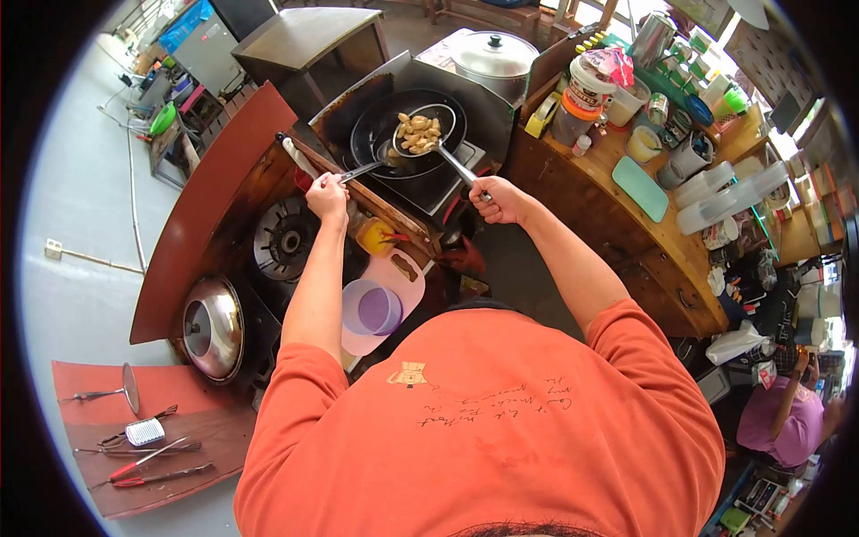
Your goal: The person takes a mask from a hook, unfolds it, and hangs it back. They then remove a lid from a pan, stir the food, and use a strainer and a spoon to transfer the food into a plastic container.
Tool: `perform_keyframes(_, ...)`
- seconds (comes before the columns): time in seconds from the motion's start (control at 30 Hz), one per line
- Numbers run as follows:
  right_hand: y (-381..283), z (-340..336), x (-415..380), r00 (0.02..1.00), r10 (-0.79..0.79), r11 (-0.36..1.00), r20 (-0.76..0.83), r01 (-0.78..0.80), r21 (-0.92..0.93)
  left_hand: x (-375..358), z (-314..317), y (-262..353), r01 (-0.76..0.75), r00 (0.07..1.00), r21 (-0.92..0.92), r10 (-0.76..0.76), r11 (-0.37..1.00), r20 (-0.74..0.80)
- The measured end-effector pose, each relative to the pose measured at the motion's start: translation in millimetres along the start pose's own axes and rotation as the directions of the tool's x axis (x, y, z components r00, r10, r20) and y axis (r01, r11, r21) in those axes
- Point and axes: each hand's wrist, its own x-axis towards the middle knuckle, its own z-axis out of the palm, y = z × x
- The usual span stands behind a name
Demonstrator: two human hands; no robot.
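Note:
My right hand (497, 200) grips the handle of a round strainer (458, 167), which holds several browned food pieces (420, 133) above a dark wok (364, 134). My left hand (328, 195) is closed on the handle of a ladle (362, 170), whose head lies low in the wok beside the strainer. The wok sits on a stove (436, 192) with a metal splash guard (484, 100) behind it.
Below my left arm are a pink board (411, 282), a purple bowl (373, 309) and a lidded pan (213, 328). A wooden counter (595, 183) with jars stands at right. Another person (781, 421) is at far right.

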Motion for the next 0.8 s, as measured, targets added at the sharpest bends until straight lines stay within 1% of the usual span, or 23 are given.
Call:
perform_keyframes(0.03,0,1,-2,1.000,-0.003,1.000,-0.005,0.003,0.001,0,0,1,0.149,0.989,-0.124,-0.147,0.981,0.019)
perform_keyframes(0.07,1,3,-6,1.000,-0.005,1.000,-0.005,0.006,0.017,1,0,2,0.293,0.956,-0.242,-0.288,0.925,0.058)
perform_keyframes(0.1,0,5,-10,1.000,-0.009,0.999,-0.006,0.009,0.032,0,2,3,0.354,0.933,-0.282,-0.358,0.892,0.040)
perform_keyframes(0.13,1,7,-16,1.000,-0.014,0.999,-0.012,0.014,0.033,0,2,4,0.354,0.933,-0.284,-0.356,0.891,0.046)
perform_keyframes(0.2,5,12,-28,0.998,-0.044,0.999,-0.045,0.045,0.025,2,3,6,0.450,0.885,-0.353,-0.463,0.820,0.054)
perform_keyframes(0.27,12,12,-37,0.997,-0.058,0.998,-0.045,0.060,0.031,4,3,7,0.457,0.880,-0.387,-0.470,0.801,0.067)
perform_keyframes(0.33,21,7,-41,0.996,-0.071,0.997,-0.048,0.073,0.039,12,3,1,0.480,0.858,-0.461,-0.509,0.746,0.070)
perform_keyframes(0.4,30,6,-43,0.996,-0.087,0.995,-0.037,0.089,0.047,20,3,-4,0.483,0.860,-0.467,-0.503,0.741,0.092)
perform_keyframes(0.53,39,15,-42,0.994,-0.077,0.993,-0.079,0.083,0.082,33,4,-6,0.449,0.882,-0.495,-0.458,0.744,0.112)
perform_keyframes(0.6,42,22,-37,0.993,-0.084,0.993,-0.080,0.090,0.076,40,5,-5,0.399,0.909,-0.494,-0.403,0.773,0.104)
perform_keyframes(0.67,43,27,-30,0.993,-0.088,0.993,-0.081,0.093,0.071,46,4,-5,0.404,0.910,-0.502,-0.392,0.765,0.134)
perform_keyframes(0.77,40,38,-14,0.992,-0.081,0.993,-0.098,0.089,0.073,44,0,9,0.361,0.932,-0.493,-0.324,0.792,0.162)
perform_keyframes(0.8,39,39,-7,0.992,-0.079,0.993,-0.099,0.087,0.079,43,0,11,0.364,0.931,-0.488,-0.326,0.794,0.164)
